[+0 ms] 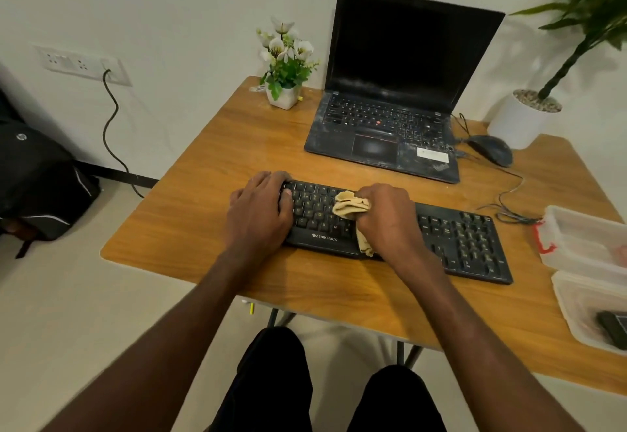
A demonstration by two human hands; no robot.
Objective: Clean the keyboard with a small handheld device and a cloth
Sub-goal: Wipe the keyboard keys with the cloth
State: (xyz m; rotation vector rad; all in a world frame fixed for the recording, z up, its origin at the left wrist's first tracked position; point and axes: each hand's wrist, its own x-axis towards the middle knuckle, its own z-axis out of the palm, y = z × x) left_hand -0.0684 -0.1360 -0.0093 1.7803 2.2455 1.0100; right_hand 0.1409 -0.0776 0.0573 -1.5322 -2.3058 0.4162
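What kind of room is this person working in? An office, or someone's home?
Probably a small home or office workstation, though I cannot tell which. A wooden desk against a plain wall carries an open laptop, a black Zebronics keyboard and a wired mouse, with potted plants beside them.
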